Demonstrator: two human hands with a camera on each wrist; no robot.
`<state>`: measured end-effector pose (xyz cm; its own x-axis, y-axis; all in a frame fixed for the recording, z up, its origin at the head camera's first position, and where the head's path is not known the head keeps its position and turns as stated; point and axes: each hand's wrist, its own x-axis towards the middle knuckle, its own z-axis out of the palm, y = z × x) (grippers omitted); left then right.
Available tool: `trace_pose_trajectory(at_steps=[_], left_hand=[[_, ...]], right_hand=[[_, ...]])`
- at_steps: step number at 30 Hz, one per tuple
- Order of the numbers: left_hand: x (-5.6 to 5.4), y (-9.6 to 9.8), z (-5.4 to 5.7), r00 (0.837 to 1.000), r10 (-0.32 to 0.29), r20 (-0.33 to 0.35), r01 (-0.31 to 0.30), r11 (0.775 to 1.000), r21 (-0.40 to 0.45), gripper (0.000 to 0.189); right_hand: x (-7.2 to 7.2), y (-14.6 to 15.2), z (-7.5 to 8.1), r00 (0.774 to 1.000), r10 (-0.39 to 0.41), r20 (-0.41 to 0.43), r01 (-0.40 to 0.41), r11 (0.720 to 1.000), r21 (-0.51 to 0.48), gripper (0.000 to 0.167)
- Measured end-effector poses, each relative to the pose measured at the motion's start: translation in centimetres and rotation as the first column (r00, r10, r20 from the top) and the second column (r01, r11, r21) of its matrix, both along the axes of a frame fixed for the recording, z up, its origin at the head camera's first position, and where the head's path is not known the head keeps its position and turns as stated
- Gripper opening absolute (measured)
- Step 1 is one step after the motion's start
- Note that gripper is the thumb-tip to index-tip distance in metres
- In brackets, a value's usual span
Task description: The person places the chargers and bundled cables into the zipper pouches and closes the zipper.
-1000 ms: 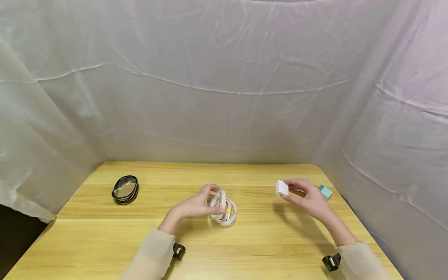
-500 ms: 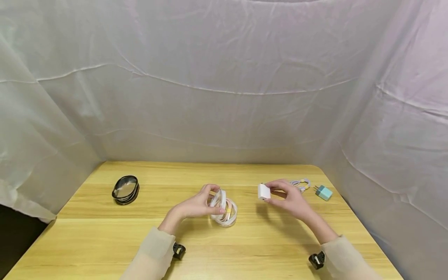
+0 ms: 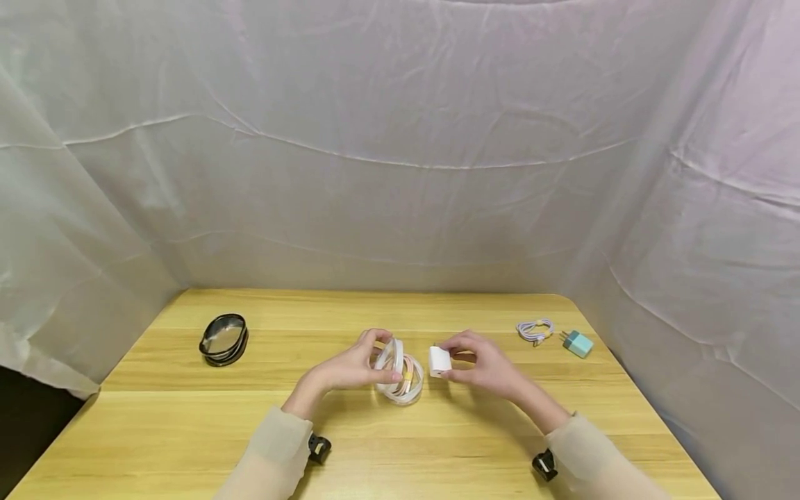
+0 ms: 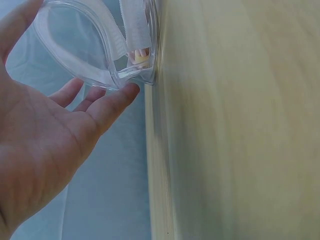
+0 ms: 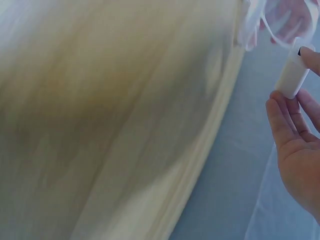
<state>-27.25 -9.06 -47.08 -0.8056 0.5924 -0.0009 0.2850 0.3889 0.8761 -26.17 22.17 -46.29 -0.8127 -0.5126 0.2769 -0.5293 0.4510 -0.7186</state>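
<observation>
My left hand [image 3: 350,366] holds up the clear lid of a small round zip case [image 3: 412,396] standing mid-table. White zipper tape edges the case, seen close up in the left wrist view along its zipper [image 4: 134,25]. Inside lies a coiled pinkish-white cable [image 3: 408,375] with a yellow tie. Just right of the raised lid, my right hand [image 3: 484,367] pinches a white charger plug [image 3: 439,362] between thumb and fingers, above the table. In the right wrist view the charger [image 5: 292,75] shows upright, near the case.
A black-rimmed clear case [image 3: 242,344] sits at the back left of the wooden table [image 3: 156,430]. At the back right lie a coiled lavender cable [image 3: 534,333] and a teal charger plug [image 3: 580,344]. Pale fabric [image 3: 400,208] hangs behind and at both sides.
My right hand has carried the white charger leftward from the right side to beside the case, uncovering the lavender cable and teal charger. The left hand has kept its place at the lid.
</observation>
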Motion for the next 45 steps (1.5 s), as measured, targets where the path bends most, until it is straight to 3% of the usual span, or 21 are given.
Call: trace_pose_trajectory(at_steps=[17,32,45], left_hand=[[0.0,0.0,0.2,1.000,-0.003,0.001,0.003,1.000,-0.007,0.093],[0.0,-0.1,0.2,1.000,-0.001,-0.009,0.001,1.000,-0.020,0.090],[0.1,-0.1,0.2,1.000,-0.008,0.006,0.008,1.000,-0.013,0.092]], right_hand=[[-0.7,-4.2,-1.3,0.992,0.090,0.094,-0.093,0.995,0.028,0.041],[-1.4,-5.9,-1.7,0.997,0.049,0.060,-0.059,0.981,0.184,0.044],[-1.2,-6.1,-1.6,0.998,0.049,0.044,-0.056,0.982,0.178,0.047]])
